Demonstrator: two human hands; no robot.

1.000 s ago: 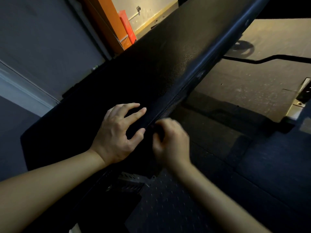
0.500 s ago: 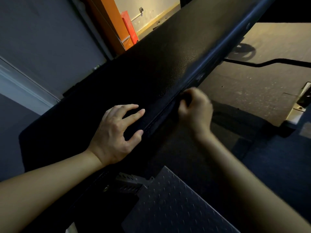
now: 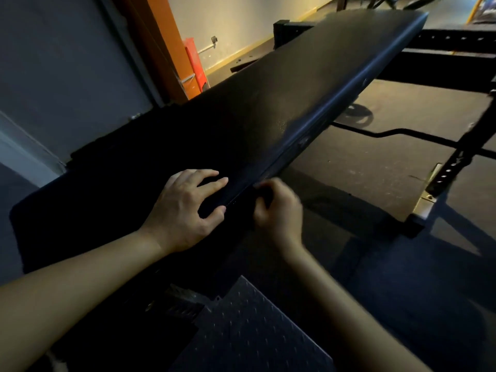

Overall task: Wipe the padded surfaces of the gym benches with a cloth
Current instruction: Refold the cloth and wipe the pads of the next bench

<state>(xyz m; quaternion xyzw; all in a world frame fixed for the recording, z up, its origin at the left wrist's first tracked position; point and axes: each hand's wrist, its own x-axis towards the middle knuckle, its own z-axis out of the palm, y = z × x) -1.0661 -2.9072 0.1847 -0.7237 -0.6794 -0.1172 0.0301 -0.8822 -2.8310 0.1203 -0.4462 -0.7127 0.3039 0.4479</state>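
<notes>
Pad (image 3: pixel 268 108) edge runs between left hand (image 3: pixel 185 208) and right hand (image 3: pixel 279 210).

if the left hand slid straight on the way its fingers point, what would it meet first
The left hand would likely reach the pad's side edge first, the right hand just beyond; depth unclear.

One head-worn wide-angle view looks forward and steeply down from above the near end of the padded surface (image 3: pixel 268 108). The view is tilted, so the surface runs on a slant from near left to far right. The camera sits close: both forearms come in from the bottom edge, and the left hand (image 3: pixel 185 208) and right hand (image 3: pixel 279 210) lie mid-frame. The wall (image 3: pixel 67 63) fills the far left and the floor (image 3: pixel 375 170) lies to the right.
</notes>
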